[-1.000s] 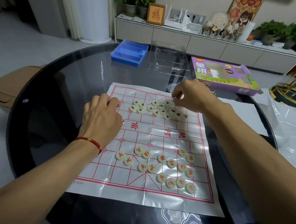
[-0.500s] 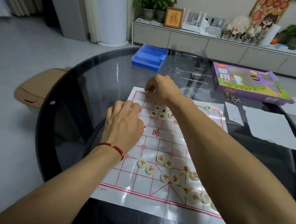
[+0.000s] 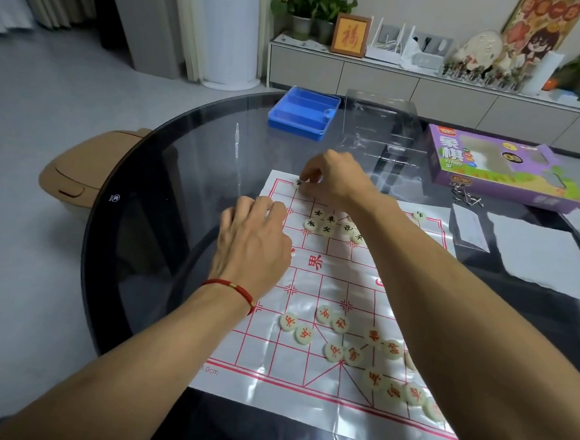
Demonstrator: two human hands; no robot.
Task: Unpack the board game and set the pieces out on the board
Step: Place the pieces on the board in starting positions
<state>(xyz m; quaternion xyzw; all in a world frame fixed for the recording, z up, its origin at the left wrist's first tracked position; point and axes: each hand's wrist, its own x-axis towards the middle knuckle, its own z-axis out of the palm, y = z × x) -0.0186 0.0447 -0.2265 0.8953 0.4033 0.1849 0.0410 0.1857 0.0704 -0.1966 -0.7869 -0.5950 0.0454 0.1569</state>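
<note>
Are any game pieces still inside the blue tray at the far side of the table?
No, the blue tray shows only bare compartments, while the pieces lie on the board sheet.

White sheet board with red grid, spread flat. Pale round pieces: black-lettered cluster at far end, one at far-left corner, one far right; red-lettered group scattered near.

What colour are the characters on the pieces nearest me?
Red, on round cream game pieces; clearest in the head view.
</note>
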